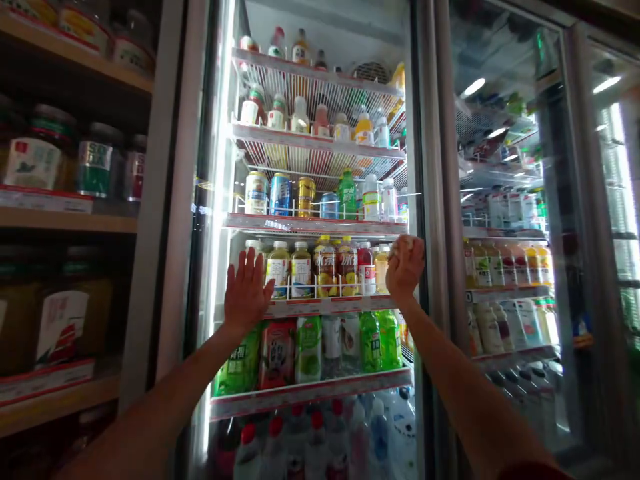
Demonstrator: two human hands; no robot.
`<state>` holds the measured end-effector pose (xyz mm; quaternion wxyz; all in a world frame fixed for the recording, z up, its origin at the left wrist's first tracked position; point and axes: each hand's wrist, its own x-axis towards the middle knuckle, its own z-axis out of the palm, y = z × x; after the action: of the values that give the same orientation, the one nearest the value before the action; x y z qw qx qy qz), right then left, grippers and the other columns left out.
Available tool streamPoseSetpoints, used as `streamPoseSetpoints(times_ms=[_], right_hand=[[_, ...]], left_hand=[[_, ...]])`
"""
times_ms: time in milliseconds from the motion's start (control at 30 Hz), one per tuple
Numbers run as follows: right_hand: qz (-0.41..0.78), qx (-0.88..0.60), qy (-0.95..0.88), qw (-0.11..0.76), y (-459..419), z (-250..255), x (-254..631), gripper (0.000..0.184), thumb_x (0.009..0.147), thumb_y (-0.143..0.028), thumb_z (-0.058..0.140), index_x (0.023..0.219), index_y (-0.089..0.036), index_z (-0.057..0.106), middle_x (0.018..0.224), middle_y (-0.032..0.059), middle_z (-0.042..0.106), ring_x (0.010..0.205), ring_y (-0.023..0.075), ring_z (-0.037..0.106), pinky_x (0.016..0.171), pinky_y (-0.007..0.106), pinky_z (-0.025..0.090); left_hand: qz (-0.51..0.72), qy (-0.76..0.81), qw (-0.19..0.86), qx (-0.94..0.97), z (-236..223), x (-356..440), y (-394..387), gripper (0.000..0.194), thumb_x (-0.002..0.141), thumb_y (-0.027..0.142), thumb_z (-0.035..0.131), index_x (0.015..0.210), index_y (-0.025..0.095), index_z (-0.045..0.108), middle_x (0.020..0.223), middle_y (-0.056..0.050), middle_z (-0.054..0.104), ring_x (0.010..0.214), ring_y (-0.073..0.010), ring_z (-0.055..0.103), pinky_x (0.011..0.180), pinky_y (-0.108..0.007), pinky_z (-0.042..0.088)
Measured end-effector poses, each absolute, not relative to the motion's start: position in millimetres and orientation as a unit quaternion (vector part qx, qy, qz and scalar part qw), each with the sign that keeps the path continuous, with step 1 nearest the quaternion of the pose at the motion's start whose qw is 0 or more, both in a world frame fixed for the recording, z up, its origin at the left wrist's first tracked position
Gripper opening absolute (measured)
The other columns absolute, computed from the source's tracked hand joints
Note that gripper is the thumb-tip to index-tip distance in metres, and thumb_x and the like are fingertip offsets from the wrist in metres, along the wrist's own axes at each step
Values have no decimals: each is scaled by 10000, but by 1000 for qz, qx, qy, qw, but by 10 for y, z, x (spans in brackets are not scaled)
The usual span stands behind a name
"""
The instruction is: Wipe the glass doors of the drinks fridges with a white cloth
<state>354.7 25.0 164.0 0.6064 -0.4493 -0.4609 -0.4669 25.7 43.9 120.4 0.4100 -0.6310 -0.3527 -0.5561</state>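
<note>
My left hand (246, 287) is spread flat, palm toward the glass door (320, 233) of a lit drinks fridge, and seems to rest on the glass. On the other side, near the door's right frame, my right hand (406, 270) is closed around a crumpled, pale cloth (401, 245); only a little of it shows between the fingers. Behind the glass, bottles of iced tea (325, 267) stand on a shelf between my hands. Cans (281, 193) and small bottles fill the shelves above. Large green bottles (371, 340) line the shelf below.
At left, a wooden shelf (70, 219) holds several dark-lidded jars (100, 160). A metal door frame (443, 200) runs up right of my right hand. Beyond it stands another glass-doored fridge with bottles (500, 263). Red-capped bottles (275, 447) sit at the bottom.
</note>
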Motion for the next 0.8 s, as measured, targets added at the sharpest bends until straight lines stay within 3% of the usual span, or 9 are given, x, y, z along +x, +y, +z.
streamPoseSetpoints(times_ms=[100,200,267,433,500,667,800], right_hand=[[-457,-429,-481,613,273,1574,3329,481,851,-191,366,1330,-215,408,1498,75,201,1392,266,123,1052,542,277],[-482,-362,-639,478,240,1397,2973,469,847,-223,421,1311,-286,430,1505,-3,194,1401,233,86,1095,474,252],[-481,-351,-670,444,208,1314,2993,460,846,-226,430,1298,-307,442,1502,-13,207,1400,229,100,1092,471,253],[-429,-452,-465,629,238,1349,3406,486,848,-171,349,1328,-222,408,1499,90,197,1381,278,170,1031,565,278],[-429,-445,-473,628,257,1325,3264,484,845,-177,364,1326,-202,417,1503,89,181,1388,284,137,1050,557,261],[-466,-376,-653,463,205,1123,2878,447,847,-219,429,1285,-299,463,1497,-3,227,1398,235,113,1095,481,235],[-436,-458,-493,598,218,1174,3251,440,858,-196,372,1287,-225,465,1497,87,211,1373,271,207,1030,532,293]], left_hand=[[-556,-357,406,-631,1195,268,430,635,894,387,370,1431,163,116,1484,-137,158,1384,-254,77,1108,-512,132],[-552,-359,403,-635,1169,254,426,635,892,395,376,1429,163,129,1482,-137,172,1386,-245,81,1110,-499,139],[-548,-359,401,-640,1108,252,418,625,894,385,374,1429,167,135,1479,-135,188,1385,-242,91,1111,-490,146],[-546,-367,399,-639,948,291,398,641,894,369,373,1435,207,70,1482,-111,186,1382,-245,101,1107,-502,151],[-543,-372,405,-635,933,299,396,651,894,369,372,1435,208,47,1484,-112,174,1383,-245,98,1105,-507,151],[-541,-370,401,-641,949,293,391,644,895,369,365,1435,195,59,1484,-118,171,1382,-254,101,1101,-511,156],[-548,-371,393,-639,948,307,389,647,894,364,366,1435,201,52,1488,-113,159,1382,-255,99,1104,-515,143]])
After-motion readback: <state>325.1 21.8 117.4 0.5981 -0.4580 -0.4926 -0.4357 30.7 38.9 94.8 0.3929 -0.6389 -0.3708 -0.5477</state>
